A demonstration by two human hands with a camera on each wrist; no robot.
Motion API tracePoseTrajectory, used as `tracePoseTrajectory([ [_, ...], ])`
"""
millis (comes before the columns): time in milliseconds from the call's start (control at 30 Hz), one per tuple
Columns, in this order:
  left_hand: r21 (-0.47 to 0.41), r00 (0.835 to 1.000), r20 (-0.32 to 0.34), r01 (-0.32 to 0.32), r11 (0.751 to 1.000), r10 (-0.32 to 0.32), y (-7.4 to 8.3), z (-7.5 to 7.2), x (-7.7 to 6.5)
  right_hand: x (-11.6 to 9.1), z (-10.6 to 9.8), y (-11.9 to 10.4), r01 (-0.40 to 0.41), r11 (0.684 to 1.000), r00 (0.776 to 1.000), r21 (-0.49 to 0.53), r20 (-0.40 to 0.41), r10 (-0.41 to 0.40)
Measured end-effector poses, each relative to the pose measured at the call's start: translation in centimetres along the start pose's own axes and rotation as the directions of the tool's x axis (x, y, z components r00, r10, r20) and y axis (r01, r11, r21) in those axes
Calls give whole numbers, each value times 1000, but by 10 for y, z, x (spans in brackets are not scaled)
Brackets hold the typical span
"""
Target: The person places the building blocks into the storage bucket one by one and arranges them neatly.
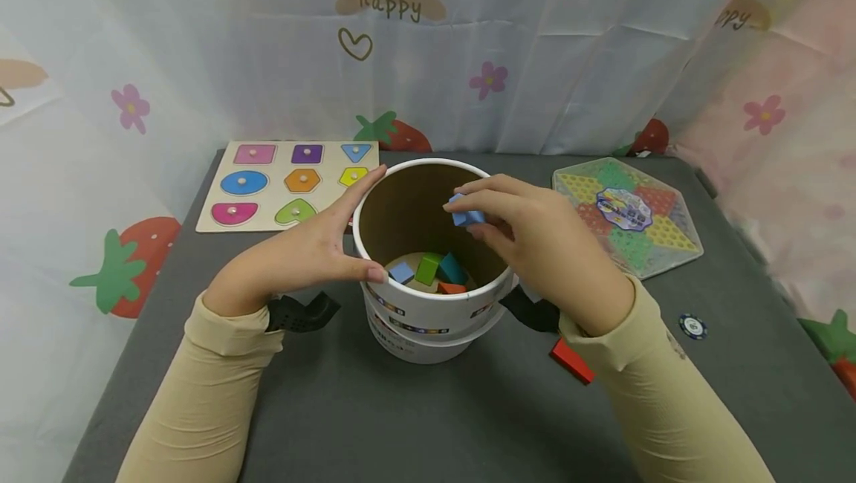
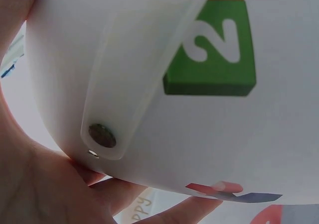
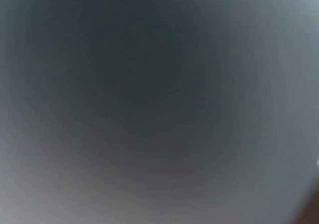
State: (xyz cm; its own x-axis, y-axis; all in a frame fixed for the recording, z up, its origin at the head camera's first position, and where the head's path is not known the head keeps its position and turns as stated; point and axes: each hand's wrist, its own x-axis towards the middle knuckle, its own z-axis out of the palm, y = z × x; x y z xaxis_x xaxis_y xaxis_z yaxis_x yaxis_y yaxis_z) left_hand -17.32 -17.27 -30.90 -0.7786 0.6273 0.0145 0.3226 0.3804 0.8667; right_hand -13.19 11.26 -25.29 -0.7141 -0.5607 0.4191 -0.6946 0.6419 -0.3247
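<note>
A white bucket (image 1: 438,327) stands upright in the middle of the table, printed with coloured number blocks. My left hand (image 1: 304,253) grips its left side, thumb near the front rim and fingers spread round the far side. In the left wrist view, a pale strap (image 2: 134,79) fixed by a rivet runs along the bucket wall. Over the bucket's mouth, my right hand (image 1: 535,234) pinches a blue block (image 1: 467,217) between fingers and thumb. Down on the bucket's floor lie a green block (image 1: 428,269), a teal block (image 1: 452,269), a light blue block (image 1: 402,273) and a red block (image 1: 451,288).
A wooden shape puzzle board (image 1: 264,160) lies behind on the left. At the right is a hexagonal star-patterned game box (image 1: 658,204), with a poker chip (image 1: 692,326) nearer. One red block (image 1: 571,361) lies by the right forearm. A printed curtain (image 1: 428,82) closes the back.
</note>
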Motion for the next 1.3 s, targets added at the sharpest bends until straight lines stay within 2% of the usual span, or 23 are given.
tracePoseTrajectory([
  [100,-6,1000,3,3,1000,-3,-1,1,0,5,3,0,4,1000,994,-6,114,-3],
  [200,1,1000,4,3,1000,-3,-2,1,-1,4,5,1,19,1000,991,2,132,-19],
  [267,7,1000,3,1,1000,-1,-2,0,0,-1,6,3,35,999,997,16,67,-36],
  [333,10,1000,0,-1,1000,1,-2,0,0,-8,6,6,46,999,998,27,-39,-45],
  [467,-1,1000,5,-4,1000,4,-1,0,1,-28,4,15,12,1000,970,23,-245,-6],
  [567,-8,1000,4,-3,1000,3,-1,0,1,-48,3,26,-72,997,952,6,-298,71],
  [633,-9,1000,1,0,1000,0,-1,1,1,-65,5,35,-135,990,952,-29,-280,121],
  [733,-2,1000,-3,5,1000,-5,-1,1,0,-90,10,49,-228,968,957,-104,-205,203],
  [833,0,1000,-3,7,1000,-7,0,0,0,-113,16,59,-291,944,953,-155,-135,272],
  [1033,4,1000,-3,1,1000,-1,0,0,0,-148,31,72,-340,925,940,-172,-24,341],
  [1300,-9,1000,-8,14,1000,-14,1,2,0,-175,50,80,-416,889,893,-193,95,439],
])
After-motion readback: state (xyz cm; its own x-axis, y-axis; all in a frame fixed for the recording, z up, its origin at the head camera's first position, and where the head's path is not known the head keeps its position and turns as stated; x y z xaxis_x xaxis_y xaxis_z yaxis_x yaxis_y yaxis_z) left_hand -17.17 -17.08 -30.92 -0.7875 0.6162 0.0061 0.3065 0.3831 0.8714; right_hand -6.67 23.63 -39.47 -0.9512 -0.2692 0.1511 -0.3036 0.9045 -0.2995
